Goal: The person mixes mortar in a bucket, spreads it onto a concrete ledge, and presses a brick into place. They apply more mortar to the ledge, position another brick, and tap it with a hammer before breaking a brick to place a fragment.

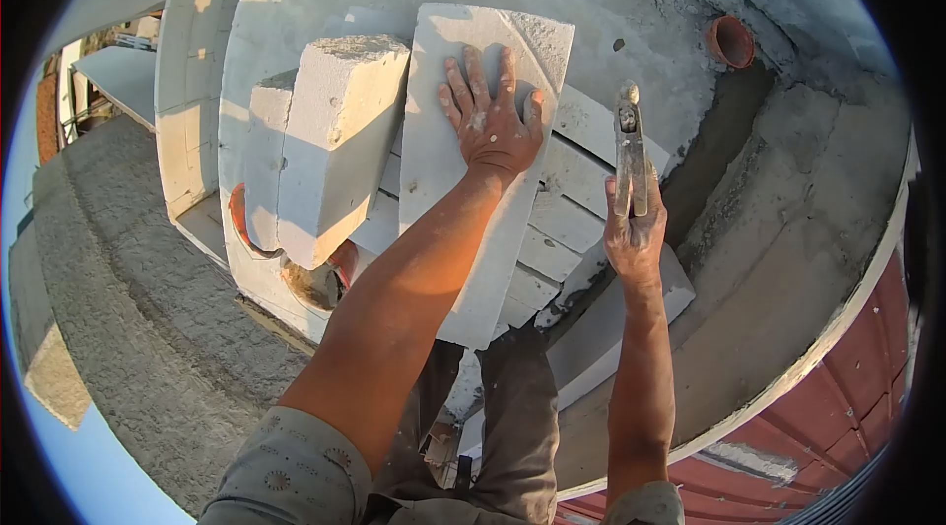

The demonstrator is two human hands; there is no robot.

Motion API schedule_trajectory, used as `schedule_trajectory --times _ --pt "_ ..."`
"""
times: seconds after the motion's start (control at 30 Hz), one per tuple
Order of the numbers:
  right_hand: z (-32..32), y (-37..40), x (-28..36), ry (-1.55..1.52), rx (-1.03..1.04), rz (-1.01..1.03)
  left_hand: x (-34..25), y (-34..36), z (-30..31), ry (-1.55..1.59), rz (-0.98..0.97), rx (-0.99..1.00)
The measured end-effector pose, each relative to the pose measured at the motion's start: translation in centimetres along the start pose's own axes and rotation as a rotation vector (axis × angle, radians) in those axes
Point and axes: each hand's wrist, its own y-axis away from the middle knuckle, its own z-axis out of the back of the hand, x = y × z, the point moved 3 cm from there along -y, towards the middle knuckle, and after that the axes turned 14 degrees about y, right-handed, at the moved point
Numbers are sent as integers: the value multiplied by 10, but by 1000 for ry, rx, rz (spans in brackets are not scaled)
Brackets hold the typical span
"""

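My left hand (493,129) lies flat with spread fingers on the upper face of a long white block (458,200). One corner of that block is rough and marked by a diagonal line. To its right, my right hand (636,234) grips a claw hammer (629,146), seen from above the head, with the split claw toward me. The hammer's handle is mostly hidden beneath its head. Under the long block lie several white slabs (567,195) with dark gaps between them. Left of the long block stand a thick white block (340,146) and a thinner white piece (264,165).
An orange pipe end (731,41) sticks up at the upper right, beside a wet grey channel (734,131). Another round opening (313,284) lies below the thick block. A white block (631,318) rests near my legs. Red metal roofing (828,397) lies beyond the curved edge.
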Motion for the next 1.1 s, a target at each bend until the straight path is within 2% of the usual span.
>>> schedule_trajectory --times 0.1,0.13,0.23,0.27,0.37,0.47,0.53,0.63,0.7,0.8,0.87,0.97,1.0,1.07,1.1 --pt "-11 -20 9 90 277 -282 -1 2 0 -33 1 18" --pt "-19 -18 2 138 96 22 0 1 -1 -42 -2 13" --pt "-26 -11 14 6 -71 306 4 3 -3 -25 34 17" --pt "-39 -12 -6 122 -82 439 2 1 -3 -7 36 17" --pt "-65 -21 -43 403 291 10 1 -2 -5 -19 76 38" --pt "-53 -22 -15 204 156 128 4 3 -3 -33 76 51" --pt "-29 -29 26 60 89 197 2 0 -3 -18 66 52" --pt "-46 -17 -14 39 -7 446 2 -1 -3 -39 71 52" --pt "-72 -22 -50 372 175 97 0 -1 -2 -30 53 36" --pt "-69 -21 -57 359 128 182 -1 -5 -2 -5 48 25" --pt "-40 -34 -13 182 135 60 -1 1 -1 0 50 29" --pt "-23 -44 24 13 -49 313 -1 0 0 -14 33 13" --pt "-37 -45 7 102 -58 415 0 -1 0 -18 32 13" --pt "-66 -57 -38 263 126 267 -2 -1 -1 -10 32 21" --pt "-70 -66 -39 342 219 200 -3 -2 0 -6 39 21"
